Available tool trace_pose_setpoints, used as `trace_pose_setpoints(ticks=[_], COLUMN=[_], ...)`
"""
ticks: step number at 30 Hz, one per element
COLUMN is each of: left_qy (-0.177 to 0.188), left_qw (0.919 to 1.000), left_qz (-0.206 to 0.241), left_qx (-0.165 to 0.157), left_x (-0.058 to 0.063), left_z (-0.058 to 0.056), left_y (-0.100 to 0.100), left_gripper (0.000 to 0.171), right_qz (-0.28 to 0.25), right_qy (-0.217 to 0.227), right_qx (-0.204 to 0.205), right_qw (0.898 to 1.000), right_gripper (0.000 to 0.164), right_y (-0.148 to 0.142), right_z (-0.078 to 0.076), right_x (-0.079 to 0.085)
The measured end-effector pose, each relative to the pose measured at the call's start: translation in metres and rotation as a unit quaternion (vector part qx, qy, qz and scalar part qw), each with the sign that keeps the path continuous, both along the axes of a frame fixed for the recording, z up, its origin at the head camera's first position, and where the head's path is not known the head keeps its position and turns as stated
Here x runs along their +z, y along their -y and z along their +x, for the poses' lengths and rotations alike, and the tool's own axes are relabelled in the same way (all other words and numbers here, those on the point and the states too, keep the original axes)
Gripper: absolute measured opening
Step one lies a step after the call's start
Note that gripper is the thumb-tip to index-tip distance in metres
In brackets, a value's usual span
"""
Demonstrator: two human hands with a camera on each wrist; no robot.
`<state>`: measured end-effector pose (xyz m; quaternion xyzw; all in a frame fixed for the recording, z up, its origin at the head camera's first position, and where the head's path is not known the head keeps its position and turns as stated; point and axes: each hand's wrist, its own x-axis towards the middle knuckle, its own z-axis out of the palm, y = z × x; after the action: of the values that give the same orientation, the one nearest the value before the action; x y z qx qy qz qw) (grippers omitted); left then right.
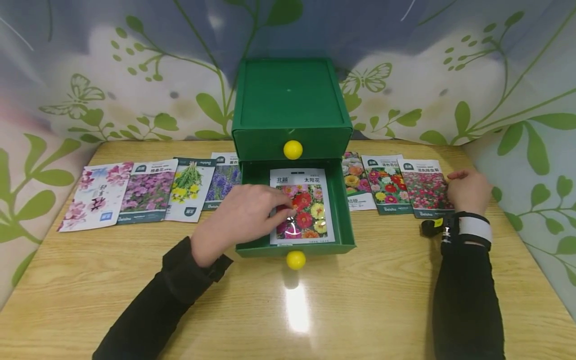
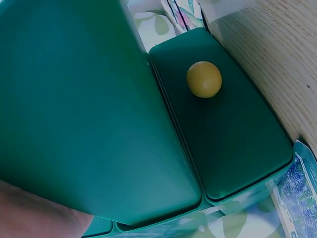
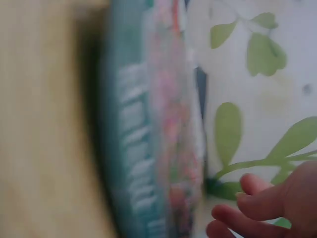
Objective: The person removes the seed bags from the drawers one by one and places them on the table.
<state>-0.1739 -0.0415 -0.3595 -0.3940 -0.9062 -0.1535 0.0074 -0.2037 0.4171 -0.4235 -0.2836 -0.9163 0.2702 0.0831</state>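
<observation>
Packet with red and yellow blooms lies face up in the pulled-out green drawer, long axis running from the back wall to the front edge. My left hand reaches across the drawer's left edge, fingers bent over the packet, but honestly can't tell if I'm pinching it or just resting there. Right hand is way over by the worktop's right edge, fingers loose, nothing in them. The pinkish-red packet is just to its left, long axis roughly front to back, near end leaning toward that right edge. Right's clearly the closer hand for that one, so I'd guess a sideways pinch suits it.
</observation>
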Motion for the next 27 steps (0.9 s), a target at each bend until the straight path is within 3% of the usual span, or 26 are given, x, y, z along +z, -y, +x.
trace_pose_setpoints(ticks=[3,6,11,19,23,27], left_qy=[0.000,-0.001,-0.002,-0.003,-0.041,-0.072], left_qw=[1.0000,1.0000,1.0000,0.9999,0.9991,0.9968], left_qz=[0.001,0.002,0.005,0.010,-0.006,-0.033], left_qx=[0.000,-0.002,-0.005,-0.006,0.001,0.014], left_x=[0.000,0.000,0.001,0.004,0.009,0.015], left_z=[0.000,0.000,0.000,0.000,0.003,0.007], left_y=[0.000,0.000,0.001,0.003,0.006,0.009], left_gripper=[0.023,0.022,0.022,0.024,0.027,0.031], right_qz=[-0.005,-0.018,-0.041,-0.024,-0.006,0.028], right_qy=[-0.022,-0.046,-0.069,-0.055,-0.051,-0.067], right_qx=[0.025,0.077,0.180,0.331,0.386,0.442], right_qw=[0.999,0.996,0.980,0.942,0.921,0.894], right_gripper=[0.033,0.032,0.031,0.028,0.027,0.022], right_y=[0.008,0.026,0.072,0.145,0.171,0.196], right_z=[0.000,-0.001,0.002,0.019,0.035,0.049], right_x=[0.013,0.032,0.068,0.103,0.114,0.117])
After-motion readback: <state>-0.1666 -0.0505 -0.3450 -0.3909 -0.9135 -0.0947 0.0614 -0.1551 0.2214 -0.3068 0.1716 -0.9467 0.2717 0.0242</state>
